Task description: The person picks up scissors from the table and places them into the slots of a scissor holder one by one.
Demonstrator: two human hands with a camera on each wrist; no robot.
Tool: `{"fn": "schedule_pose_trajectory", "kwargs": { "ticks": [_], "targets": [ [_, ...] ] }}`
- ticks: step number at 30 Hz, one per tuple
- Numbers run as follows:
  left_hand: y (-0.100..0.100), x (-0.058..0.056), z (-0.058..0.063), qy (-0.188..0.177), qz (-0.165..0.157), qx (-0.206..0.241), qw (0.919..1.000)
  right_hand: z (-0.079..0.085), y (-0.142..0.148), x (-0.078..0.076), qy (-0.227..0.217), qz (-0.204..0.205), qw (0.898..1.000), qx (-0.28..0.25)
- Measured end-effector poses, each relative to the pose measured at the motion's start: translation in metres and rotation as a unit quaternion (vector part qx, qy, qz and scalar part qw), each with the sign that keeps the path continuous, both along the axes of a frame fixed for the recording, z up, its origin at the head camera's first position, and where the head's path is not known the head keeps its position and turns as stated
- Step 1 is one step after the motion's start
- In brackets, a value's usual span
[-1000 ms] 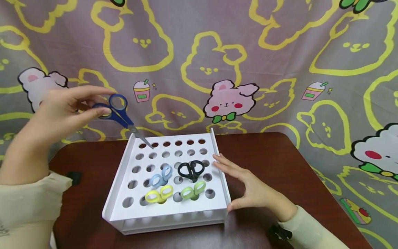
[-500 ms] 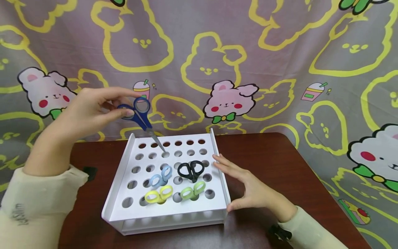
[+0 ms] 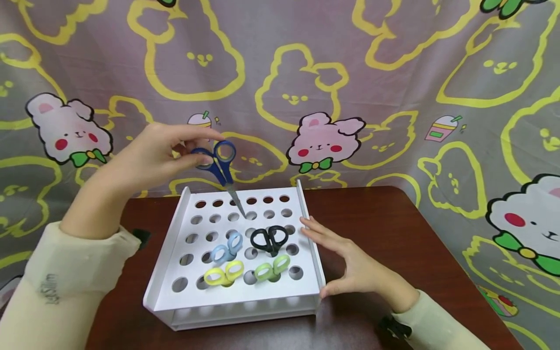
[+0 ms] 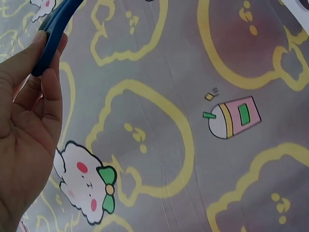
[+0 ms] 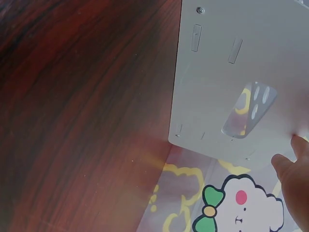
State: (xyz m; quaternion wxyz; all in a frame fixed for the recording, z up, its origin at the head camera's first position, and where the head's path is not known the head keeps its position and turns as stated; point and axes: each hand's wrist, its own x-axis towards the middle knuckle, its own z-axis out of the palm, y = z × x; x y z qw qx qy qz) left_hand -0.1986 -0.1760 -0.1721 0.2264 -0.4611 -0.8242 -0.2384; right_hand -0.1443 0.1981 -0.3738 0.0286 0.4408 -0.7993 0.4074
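Note:
My left hand [image 3: 153, 155] pinches blue-handled scissors [image 3: 218, 175] by one ring between thumb and fingers. Their blades slant down to the right, with the tip over or at the second row of holes from the back of the white rack [image 3: 192, 297]; contact is unclear. In the left wrist view only the blue handle [image 4: 52, 46] shows. Four-sided and tilted, the rack holds black scissors [image 3: 273, 249], light blue scissors [image 3: 231, 252], yellow scissors [image 3: 225, 278] and green scissors [image 3: 272, 272], handles up. My right hand [image 3: 354, 265] rests extended fingers against the rack's right side panel [image 5: 207, 92].
The rack stands on a dark red-brown wooden table [image 3: 372, 218]. Behind it hangs a patterned grey curtain [image 3: 385, 43] with cartoon animals. Raised walls edge the rack's left and right sides. Many of its round holes hold nothing.
My left hand has carried the blue-handled scissors to the right and slightly down, across the back of the rack. My right hand and the other scissors have stayed in place.

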Motion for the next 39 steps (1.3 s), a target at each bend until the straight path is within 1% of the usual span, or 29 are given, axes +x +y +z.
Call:
{"fn": "schedule_pose_trajectory", "kwargs": {
  "ticks": [4, 9, 13, 17, 21, 23, 25, 27, 30, 32, 36, 39],
  "targets": [
    [0.009, 0.0, 0.002, -0.007, -0.002, -0.008, 0.9999, 0.0, 0.0, 0.0, 0.002, 0.0, 1.0, -0.001],
    [0.018, 0.0, 0.001, -0.01, -0.01, -0.002, 0.9999, 0.0, 0.0, 0.0, 0.002, 0.0, 1.0, -0.002],
    [0.027, 0.001, 0.0, -0.028, -0.009, -0.004, 0.9996, -0.001, 0.001, 0.0, 0.005, 0.001, 1.0, -0.004],
    [0.034, 0.0, -0.001, -0.038, -0.009, -0.023, 0.999, -0.002, 0.0, -0.001, 0.01, 0.002, 1.0, -0.003],
    [0.04, -0.002, -0.004, -0.036, -0.028, -0.039, 0.9982, -0.002, 0.0, 0.0, 0.009, 0.002, 1.0, -0.001],
    [0.044, -0.003, -0.006, -0.041, -0.032, -0.044, 0.9977, -0.002, 0.0, 0.0, 0.011, 0.002, 1.0, -0.003],
    [0.047, -0.002, -0.007, -0.045, -0.027, -0.053, 0.9972, -0.002, 0.0, 0.0, 0.014, 0.002, 1.0, -0.003],
    [0.051, -0.002, -0.008, -0.057, -0.019, -0.063, 0.9962, -0.002, 0.0, -0.001, 0.017, 0.001, 1.0, -0.003],
    [0.055, -0.003, -0.009, -0.066, -0.012, -0.078, 0.9947, -0.002, 0.0, 0.0, 0.013, -0.001, 1.0, -0.001],
    [0.058, -0.004, -0.011, -0.068, -0.021, -0.08, 0.9943, -0.001, 0.0, 0.0, 0.011, -0.001, 1.0, -0.001],
    [0.063, -0.008, -0.014, -0.058, -0.058, -0.073, 0.994, -0.002, 0.0, 0.0, 0.01, 0.001, 1.0, -0.004],
    [0.066, -0.01, -0.017, -0.052, -0.075, -0.075, 0.9931, -0.002, 0.0, 0.0, 0.015, 0.002, 1.0, -0.005]
  ]
}}
